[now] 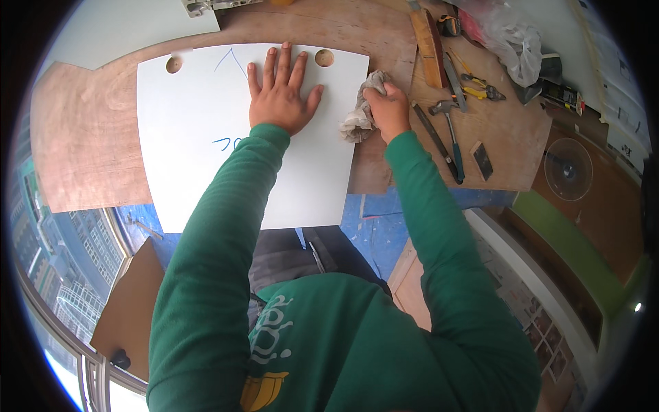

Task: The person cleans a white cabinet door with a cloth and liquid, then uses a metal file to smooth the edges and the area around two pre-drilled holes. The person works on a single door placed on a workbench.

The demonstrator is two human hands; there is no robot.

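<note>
One white panel with two round holes near its far edge lies flat on the plywood bench; it looks stiff, smooth and light, best gripped at its edges. The left hand presses it with fingers spread wide. The right hand clutches one soft, crumpled rag at the panel's right edge, beside one hammer.

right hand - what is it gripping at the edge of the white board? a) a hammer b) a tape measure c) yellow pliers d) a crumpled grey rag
d: the right hand is closed around a crumpled grey rag at the right edge of the white board, while the hammer and yellow pliers lie untouched on the wooden bench.
</note>
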